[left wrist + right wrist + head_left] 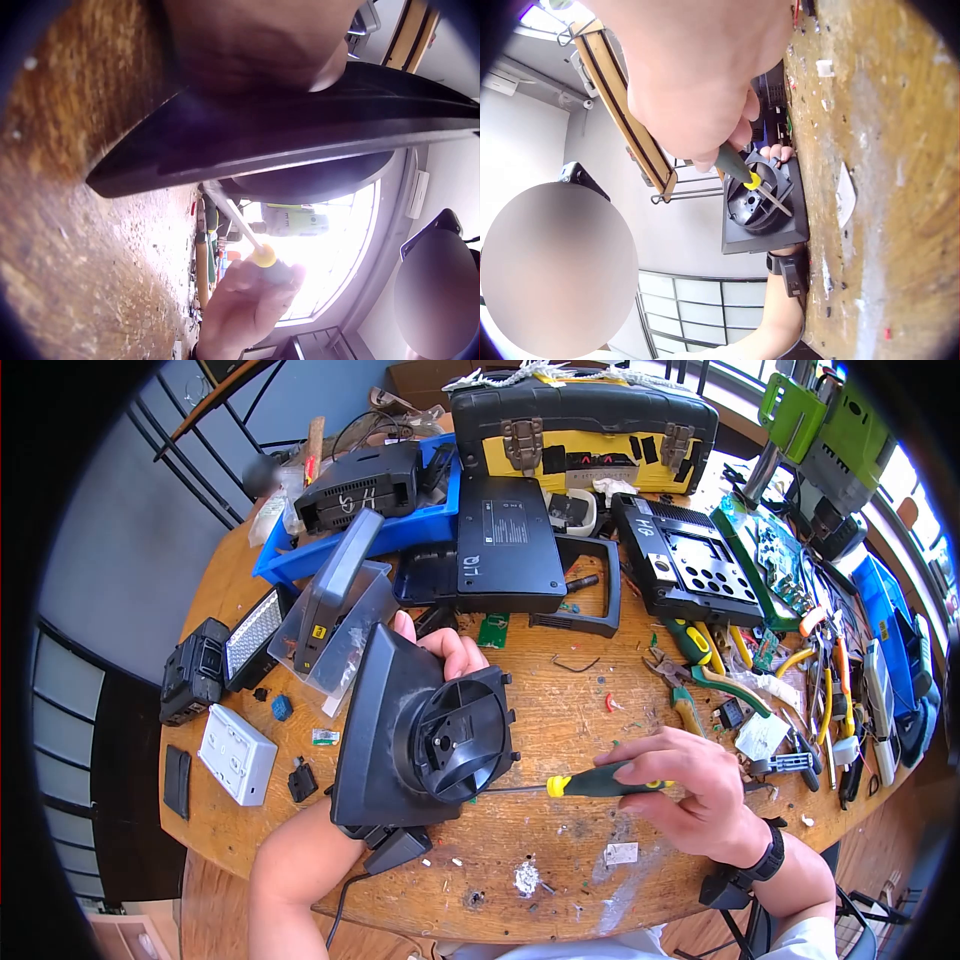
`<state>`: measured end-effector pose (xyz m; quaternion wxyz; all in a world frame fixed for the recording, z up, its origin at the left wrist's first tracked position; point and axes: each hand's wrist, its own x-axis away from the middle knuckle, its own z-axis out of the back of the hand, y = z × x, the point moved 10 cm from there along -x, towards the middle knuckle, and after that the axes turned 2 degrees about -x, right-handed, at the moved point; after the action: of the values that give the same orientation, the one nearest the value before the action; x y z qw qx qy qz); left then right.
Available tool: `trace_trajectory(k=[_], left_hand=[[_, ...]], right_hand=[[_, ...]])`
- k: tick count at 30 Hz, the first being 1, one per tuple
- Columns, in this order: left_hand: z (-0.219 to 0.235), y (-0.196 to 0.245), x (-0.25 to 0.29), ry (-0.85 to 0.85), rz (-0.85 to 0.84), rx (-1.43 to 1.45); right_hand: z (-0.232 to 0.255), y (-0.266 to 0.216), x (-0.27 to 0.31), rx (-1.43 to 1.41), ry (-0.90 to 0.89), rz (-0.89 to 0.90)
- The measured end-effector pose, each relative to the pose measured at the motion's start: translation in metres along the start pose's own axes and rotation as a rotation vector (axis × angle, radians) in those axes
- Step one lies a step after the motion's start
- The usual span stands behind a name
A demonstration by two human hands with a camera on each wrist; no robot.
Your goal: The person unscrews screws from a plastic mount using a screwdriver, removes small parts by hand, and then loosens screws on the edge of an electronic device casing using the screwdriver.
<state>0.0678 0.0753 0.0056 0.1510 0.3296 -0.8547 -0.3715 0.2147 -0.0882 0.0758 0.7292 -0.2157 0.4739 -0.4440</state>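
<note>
A black plastic housing (375, 730) with a flat, roughly square plate and a round hub (460, 735) stands tilted on its side over the table. My left hand (455, 650) grips it from behind, fingers showing past its far edge. From the right, my right hand (690, 785) holds a screwdriver (590, 782) with a dark green handle and yellow collar. Its thin metal shaft points left, and the tip overlaps the hub's lower rim in the head view. The right wrist view shows the shaft (774, 202) crossing in front of the hub.
Behind stand a blue bin (285, 565), a black-and-yellow toolbox (590, 435) and black device casings (510, 545). Pliers (675, 675) and other hand tools crowd the right side near a green drill press (840, 450). A white box (238, 755) lies at the left.
</note>
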Motion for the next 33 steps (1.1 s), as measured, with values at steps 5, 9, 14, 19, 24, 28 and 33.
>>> trace_trajectory(k=[5,9,14,19,24,28,33], left_hand=[[0.000,-0.001,0.000,-0.015,-0.008,0.024],[0.002,0.000,-0.003,-0.039,-0.018,-0.061],[0.000,-0.005,-0.003,-0.026,-0.017,-0.042],[-0.008,-0.006,0.001,-0.044,-0.010,-0.074],[-0.001,-0.006,0.002,-0.013,-0.039,-0.097],[-0.001,-0.007,0.008,0.012,-0.072,-0.091],[-0.001,-0.005,0.007,0.049,-0.087,-0.149]], right_hand=[[0.016,-0.002,0.004,-0.077,0.125,0.031],[0.019,-0.004,0.008,-0.120,0.161,0.053],[0.026,0.003,0.016,-0.189,0.280,0.001],[0.022,0.016,0.016,-0.265,0.283,-0.125],[0.017,0.019,0.016,-0.288,0.255,-0.131],[0.018,0.022,0.016,-0.331,0.283,-0.128],[0.020,0.024,0.020,-0.358,0.303,-0.145]])
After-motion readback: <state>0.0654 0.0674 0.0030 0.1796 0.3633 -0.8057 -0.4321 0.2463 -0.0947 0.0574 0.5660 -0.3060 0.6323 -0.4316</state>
